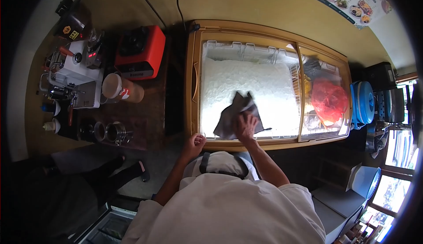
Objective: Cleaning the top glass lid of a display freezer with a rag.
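A chest freezer with a sliding glass lid and a tan frame stands before me, with packed ice visible through the larger pane. My right hand presses a dark cloth on that glass, near the front edge. The cloth is spread out and slightly blurred, with one corner pointing up. At the freezer's front left corner is my left hand, its fingers curled and nothing seen in them. It seems to rest against the frame.
On the left, a wooden counter carries a red appliance, a lidded plastic tub, an espresso machine and a metal pitcher. A person's legs show behind left. A blue cooler jug stands right of the freezer.
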`<act>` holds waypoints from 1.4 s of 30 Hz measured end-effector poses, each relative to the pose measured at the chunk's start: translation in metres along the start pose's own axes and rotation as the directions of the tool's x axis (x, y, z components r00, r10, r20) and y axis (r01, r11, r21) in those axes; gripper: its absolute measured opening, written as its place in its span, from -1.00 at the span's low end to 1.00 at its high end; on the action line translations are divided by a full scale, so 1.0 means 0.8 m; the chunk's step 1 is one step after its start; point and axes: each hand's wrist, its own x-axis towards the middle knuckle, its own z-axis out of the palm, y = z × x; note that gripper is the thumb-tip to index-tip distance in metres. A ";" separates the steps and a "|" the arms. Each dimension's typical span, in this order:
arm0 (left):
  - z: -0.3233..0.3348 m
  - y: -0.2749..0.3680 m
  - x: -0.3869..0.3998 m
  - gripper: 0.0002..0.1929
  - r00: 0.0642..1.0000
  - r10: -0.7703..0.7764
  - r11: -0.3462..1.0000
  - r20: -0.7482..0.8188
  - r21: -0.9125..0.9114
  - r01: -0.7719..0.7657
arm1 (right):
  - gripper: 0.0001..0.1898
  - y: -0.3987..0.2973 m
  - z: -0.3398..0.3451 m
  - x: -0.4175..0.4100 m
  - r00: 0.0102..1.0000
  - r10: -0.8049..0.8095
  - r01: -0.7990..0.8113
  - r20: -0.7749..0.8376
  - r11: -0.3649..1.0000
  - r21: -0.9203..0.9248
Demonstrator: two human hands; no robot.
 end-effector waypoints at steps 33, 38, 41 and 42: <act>0.018 0.025 -0.007 -0.79 0.999 -0.034 0.999 -0.029 -0.031 0.033 | -0.54 0.054 -0.034 0.133 0.904 0.251 -0.258 -0.346 0.966 0.024; 0.013 0.025 0.006 -0.77 0.998 -0.060 0.998 -0.004 -0.036 0.060 | -0.64 -0.022 -0.019 0.073 0.974 -0.228 0.220 0.010 0.948 0.230; 0.006 0.016 0.019 -0.73 0.998 0.051 0.999 0.027 -0.005 -0.051 | -0.64 0.014 -0.037 0.065 0.948 -0.318 0.302 -0.014 0.887 0.350; 0.008 0.026 0.021 -0.73 0.998 0.049 0.999 0.039 -0.006 -0.049 | -0.62 0.052 -0.030 0.058 0.974 -0.207 0.224 -0.095 0.942 0.249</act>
